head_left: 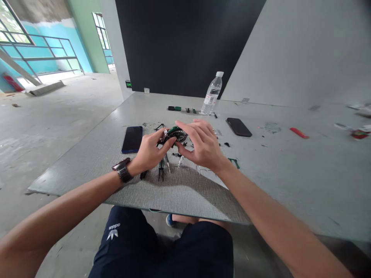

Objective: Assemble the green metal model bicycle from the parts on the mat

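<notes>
From here, the left hand and right hand grip a spoked wheel in front of the bottle, seemingly mid-fitting, needing steady alignment.

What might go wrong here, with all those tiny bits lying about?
The left hand and right hand both grip the small spoked wheel; squeezing too hard might bend its thin spokes.

Loose little pieces, like the small black part, lie near the right hand and could be brushed away.

The clear bottle stands beside other small parts; if knocked, it might topple and scatter them.
</notes>
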Motion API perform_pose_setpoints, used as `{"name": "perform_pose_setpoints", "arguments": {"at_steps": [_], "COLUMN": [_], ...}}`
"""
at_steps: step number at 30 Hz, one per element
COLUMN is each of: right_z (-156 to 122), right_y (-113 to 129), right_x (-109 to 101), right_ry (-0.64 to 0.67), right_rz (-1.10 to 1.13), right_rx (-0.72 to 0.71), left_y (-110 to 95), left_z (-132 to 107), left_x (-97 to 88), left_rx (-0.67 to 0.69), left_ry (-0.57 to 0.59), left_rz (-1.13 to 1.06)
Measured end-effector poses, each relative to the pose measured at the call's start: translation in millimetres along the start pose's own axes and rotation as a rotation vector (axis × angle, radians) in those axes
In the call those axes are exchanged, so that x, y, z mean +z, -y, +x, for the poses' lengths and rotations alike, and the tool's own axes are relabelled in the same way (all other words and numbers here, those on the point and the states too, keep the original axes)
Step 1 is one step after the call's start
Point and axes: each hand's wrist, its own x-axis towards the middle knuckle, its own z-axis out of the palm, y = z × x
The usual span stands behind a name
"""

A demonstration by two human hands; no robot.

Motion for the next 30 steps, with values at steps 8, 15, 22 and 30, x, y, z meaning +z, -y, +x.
{"name": "perform_pose_setpoints", "arguments": {"at_steps": [8,15,22,30], "right_z": [0.1,-0.9,-1.0,-1.0], "right_y": [0.2,-0.7,-0.6,-1.5], "right_x": [-0.9,-1.2,-1.6,-2.1], "right_ry": [0.015,0.044,0.06,0.079], "right_rz": [0.001,0.017,0.012,0.035], "right_rx": [0.005,0.011,0.01,0.012], "left_y": [0.6,2.2,2.3,2.0], "left_z": [0.0,-0.7,-0.9,-0.9], "left_x": [0.4,1.0,1.3,0.9], "left_rx": [-0.008,-0.026,-0.028,-0.016], "left_ry": [0.0,0.013,0.011,0.017], "left_rz": [0.014,0.008,0.028,0.028]}}
